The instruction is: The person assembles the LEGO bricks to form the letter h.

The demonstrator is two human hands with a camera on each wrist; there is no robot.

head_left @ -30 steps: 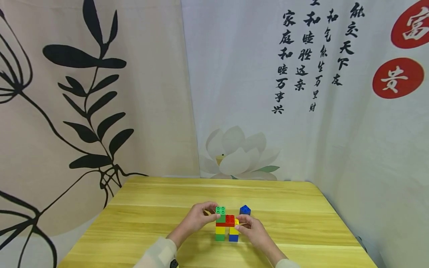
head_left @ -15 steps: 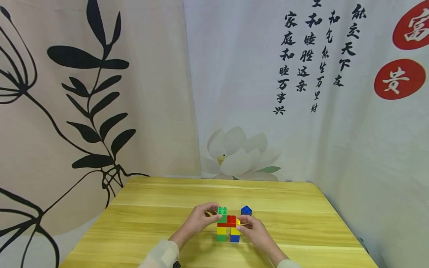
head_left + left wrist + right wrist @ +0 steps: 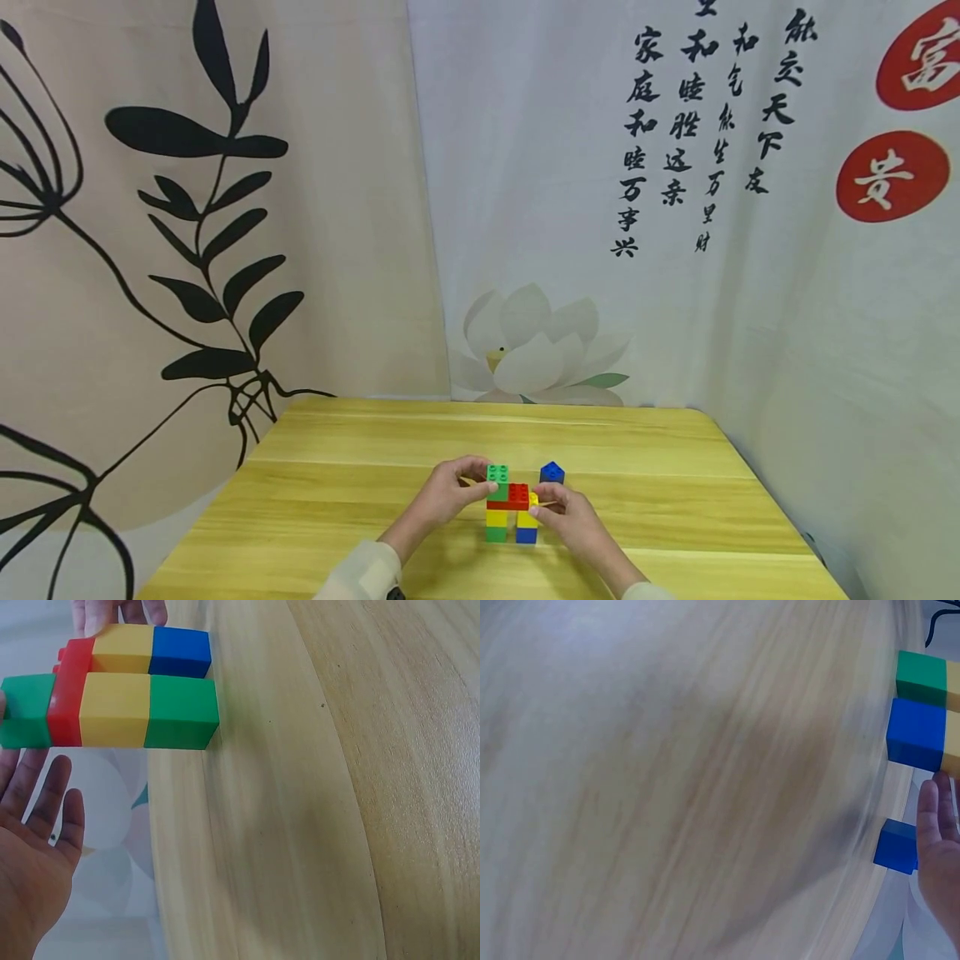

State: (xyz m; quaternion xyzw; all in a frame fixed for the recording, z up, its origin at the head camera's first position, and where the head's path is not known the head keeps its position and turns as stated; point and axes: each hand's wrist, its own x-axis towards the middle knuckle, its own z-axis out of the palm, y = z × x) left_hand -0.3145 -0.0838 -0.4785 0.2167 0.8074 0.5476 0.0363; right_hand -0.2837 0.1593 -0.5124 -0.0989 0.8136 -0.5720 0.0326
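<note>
A small toy-brick build stands on the table. Its left column has a green bottom brick [image 3: 496,536] and a yellow brick [image 3: 114,709]; its right column has a blue bottom brick [image 3: 527,537] under another yellow brick [image 3: 527,520]. A flat red brick [image 3: 517,497] bridges both columns, and a green top brick [image 3: 497,476] sits on its left end. My left hand [image 3: 444,500] pinches the green top brick between thumb and fingers. From the other side, my right hand [image 3: 573,518] grips the right column at its yellow brick, thumb in front; its other fingertips are partly hidden.
Behind the build, to the right, a separate blue block [image 3: 552,473] with a pointed top stands on the wooden table [image 3: 360,450]. A printed curtain [image 3: 360,208] hangs beyond the table's far edge.
</note>
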